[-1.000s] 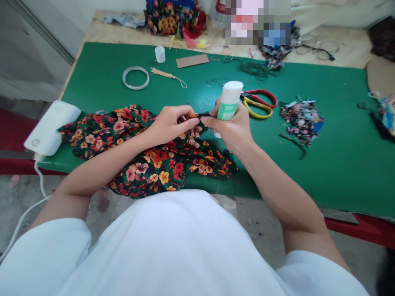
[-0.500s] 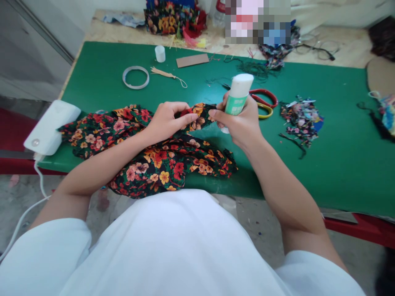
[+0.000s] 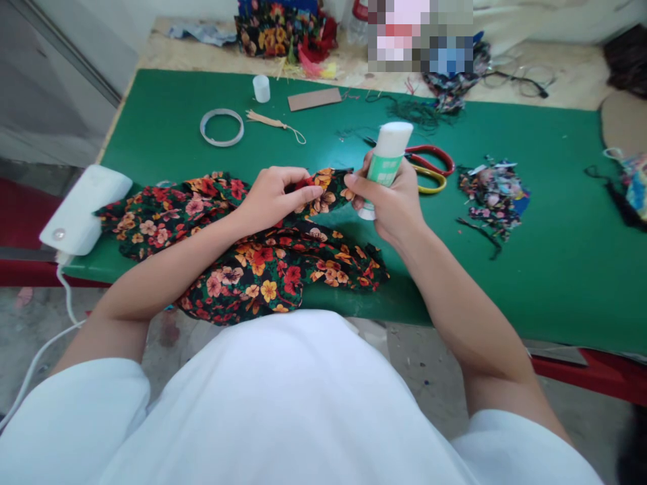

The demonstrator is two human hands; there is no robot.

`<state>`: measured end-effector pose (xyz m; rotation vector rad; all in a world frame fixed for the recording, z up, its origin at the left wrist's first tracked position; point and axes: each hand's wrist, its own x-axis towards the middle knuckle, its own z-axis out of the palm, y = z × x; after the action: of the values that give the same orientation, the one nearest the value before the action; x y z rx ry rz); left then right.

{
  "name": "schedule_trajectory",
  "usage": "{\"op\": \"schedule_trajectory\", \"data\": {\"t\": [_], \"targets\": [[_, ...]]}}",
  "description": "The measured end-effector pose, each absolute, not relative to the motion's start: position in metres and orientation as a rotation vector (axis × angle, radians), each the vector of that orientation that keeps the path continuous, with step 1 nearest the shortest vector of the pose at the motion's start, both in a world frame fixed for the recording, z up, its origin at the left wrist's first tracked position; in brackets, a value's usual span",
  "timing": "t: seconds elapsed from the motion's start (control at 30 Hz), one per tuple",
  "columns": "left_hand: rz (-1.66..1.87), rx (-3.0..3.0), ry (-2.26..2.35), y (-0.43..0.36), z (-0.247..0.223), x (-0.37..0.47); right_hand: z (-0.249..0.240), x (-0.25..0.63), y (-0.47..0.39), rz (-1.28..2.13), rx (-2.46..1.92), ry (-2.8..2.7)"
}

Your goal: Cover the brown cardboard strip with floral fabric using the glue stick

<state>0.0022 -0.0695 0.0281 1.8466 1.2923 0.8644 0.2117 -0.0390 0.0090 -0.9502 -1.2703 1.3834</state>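
Dark floral fabric (image 3: 253, 269) with red, orange and pink flowers lies bunched along the table's near edge. My left hand (image 3: 275, 199) is closed on a folded strip of this fabric, thumb on top. In my right hand (image 3: 391, 199) is a white glue stick (image 3: 387, 162) with a green label, held tilted upright in the palm. The thumb and forefinger of that same hand touch the right end of the fabric strip. Scissors (image 3: 432, 168) with red and yellow handles lie just beyond my right hand, their blades partly hidden.
On the green mat (image 3: 556, 269) are a white cap (image 3: 261, 88), a tape ring (image 3: 222, 128), a brown card strip (image 3: 315, 99), a tassel (image 3: 273, 120) and fabric scraps (image 3: 493, 195). A white device (image 3: 85, 210) with a cable sits at the left edge.
My right hand has shifted slightly left and its grip has turned a little, showing more of the glue stick's lower end. My left hand is almost still.
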Motion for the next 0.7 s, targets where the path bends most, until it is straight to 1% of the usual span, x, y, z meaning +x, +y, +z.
{"op": "schedule_trajectory", "data": {"t": [0.43, 0.53, 0.7], "targets": [[0.864, 1.815, 1.254, -0.0695, 0.026, 0.0029, 0.0065, 0.2142, -0.0353, 1.599, -0.886, -1.213], [0.848, 1.812, 1.241, -0.0701, 0.0267, 0.0026, 0.007, 0.2154, -0.0348, 1.569, -0.93, -1.242], [0.793, 1.822, 1.239, -0.0715, 0.0278, 0.0039, 0.0088, 0.2166, -0.037, 1.409, -0.973, -1.346]]}}
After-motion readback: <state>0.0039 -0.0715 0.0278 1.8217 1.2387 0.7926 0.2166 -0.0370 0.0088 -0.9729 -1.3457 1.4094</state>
